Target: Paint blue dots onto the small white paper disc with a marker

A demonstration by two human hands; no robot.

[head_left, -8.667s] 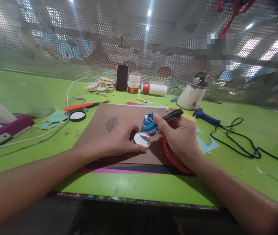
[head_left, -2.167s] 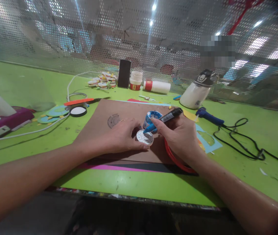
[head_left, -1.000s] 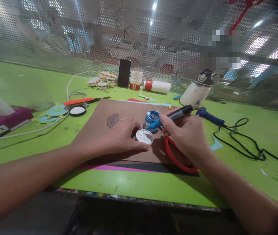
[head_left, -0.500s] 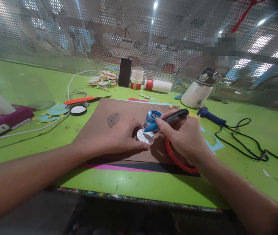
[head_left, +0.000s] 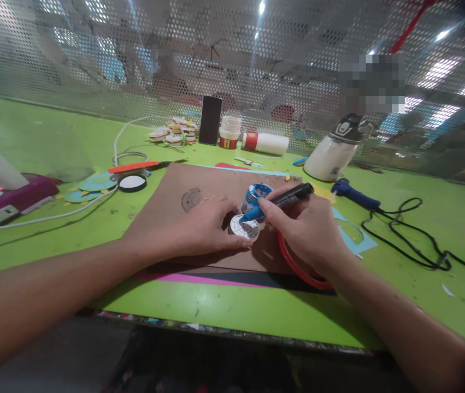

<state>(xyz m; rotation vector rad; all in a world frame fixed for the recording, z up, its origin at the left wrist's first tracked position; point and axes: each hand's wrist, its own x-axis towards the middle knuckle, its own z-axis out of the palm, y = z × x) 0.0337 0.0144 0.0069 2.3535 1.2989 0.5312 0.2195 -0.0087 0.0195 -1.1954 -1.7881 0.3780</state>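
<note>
Left hand [head_left: 199, 229]: fingers curled together, thumb and fingertips pinning a small white disc [head_left: 244, 227] flat on the brown cardboard sheet [head_left: 175, 191]. Disc sits at the fingertips, between both hands.

Right hand [head_left: 310, 229]: thumb and forefinger pinching a black-barrelled pen [head_left: 292, 195] with a blue front end. The tip is down on the disc's top face and the barrel angles up and away to the right.

Blue paint jar [head_left: 257, 195] stands open just beyond the disc, touching the pen's blue end or just behind it; can't tell which.

Red ring [head_left: 298, 268] lies under the right wrist. Blue glue gun [head_left: 355, 195] is further right of that hand, with a white jug [head_left: 330, 158] beyond it.
</note>
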